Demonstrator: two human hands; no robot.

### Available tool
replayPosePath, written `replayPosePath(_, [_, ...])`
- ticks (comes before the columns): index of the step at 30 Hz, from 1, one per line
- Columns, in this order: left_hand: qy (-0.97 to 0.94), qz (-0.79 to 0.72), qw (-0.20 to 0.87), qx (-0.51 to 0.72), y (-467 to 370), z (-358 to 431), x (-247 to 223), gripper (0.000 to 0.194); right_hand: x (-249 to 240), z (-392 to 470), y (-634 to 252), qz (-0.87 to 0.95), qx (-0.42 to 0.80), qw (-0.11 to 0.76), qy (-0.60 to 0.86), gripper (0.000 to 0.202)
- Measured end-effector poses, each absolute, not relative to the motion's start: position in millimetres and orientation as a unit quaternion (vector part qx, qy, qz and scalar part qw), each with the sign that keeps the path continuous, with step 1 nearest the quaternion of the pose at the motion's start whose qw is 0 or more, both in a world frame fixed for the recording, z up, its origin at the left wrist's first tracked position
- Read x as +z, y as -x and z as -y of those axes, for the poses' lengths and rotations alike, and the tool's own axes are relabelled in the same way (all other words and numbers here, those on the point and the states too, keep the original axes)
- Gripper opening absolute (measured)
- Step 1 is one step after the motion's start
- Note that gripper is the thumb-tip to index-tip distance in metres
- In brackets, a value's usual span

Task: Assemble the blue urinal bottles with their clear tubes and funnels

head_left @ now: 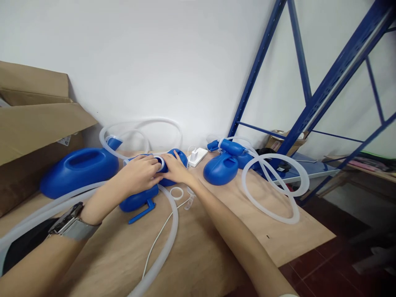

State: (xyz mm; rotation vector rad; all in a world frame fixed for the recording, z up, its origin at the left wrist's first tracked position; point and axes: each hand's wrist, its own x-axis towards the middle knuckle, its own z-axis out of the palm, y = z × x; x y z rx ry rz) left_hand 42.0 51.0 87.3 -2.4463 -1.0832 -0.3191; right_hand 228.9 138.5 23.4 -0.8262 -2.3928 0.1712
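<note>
Both hands meet at the mouth of a blue plastic urinal bottle (136,202) on the table. My left hand (144,172) has its fingers curled around the bottle's neck, where a white ring (161,162) shows at the opening. From the other side, my right hand (175,168) closes on the same neck, its fingertips partly hidden. A blue lever-like strip (142,213) sticks out from the bottle below my left hand. Close by lie a loose white ring (176,193) and a small clear plastic piece (189,201). Another blue part (178,156) shows behind my right hand.
A large blue bottle (78,171) lies at left beside a cardboard box (37,136). More blue bottles (220,169) and a coiled translucent tube (278,218) sit at right. A white power strip (198,157) stands near the wall. Another tube (173,235) crosses the table.
</note>
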Motion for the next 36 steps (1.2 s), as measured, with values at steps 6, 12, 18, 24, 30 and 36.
replayPosePath(6, [0.897,0.356,0.227,-0.134,-41.6,-61.7,78.6,0.037,17.0,-139.7,-227.9,0.909,0.052,0.291,0.295,0.06])
replayPosePath(12, [0.902,0.347,0.216,-0.137,-38.9,-69.2,72.9,0.036,12.1,-139.5,-226.0,0.91,0.041,0.298,0.284,0.058])
replayPosePath(18, [0.92,0.315,0.137,-0.19,-31.5,-75.7,73.3,0.038,13.2,-138.1,-223.4,0.91,0.071,0.297,0.279,0.057])
replayPosePath(24, [0.922,0.323,0.099,-0.19,-32.3,-74.5,79.1,0.042,12.6,-137.6,-223.1,0.907,0.081,0.305,0.278,0.057])
replayPosePath(30, [0.925,0.305,0.078,-0.214,-31.3,-78.6,76.7,0.042,12.8,-137.5,-222.3,0.907,0.079,0.303,0.282,0.053])
replayPosePath(36, [0.924,0.292,0.082,-0.235,-29.6,-84.1,70.0,0.044,16.8,-133.7,-222.5,0.91,0.073,0.296,0.282,0.058])
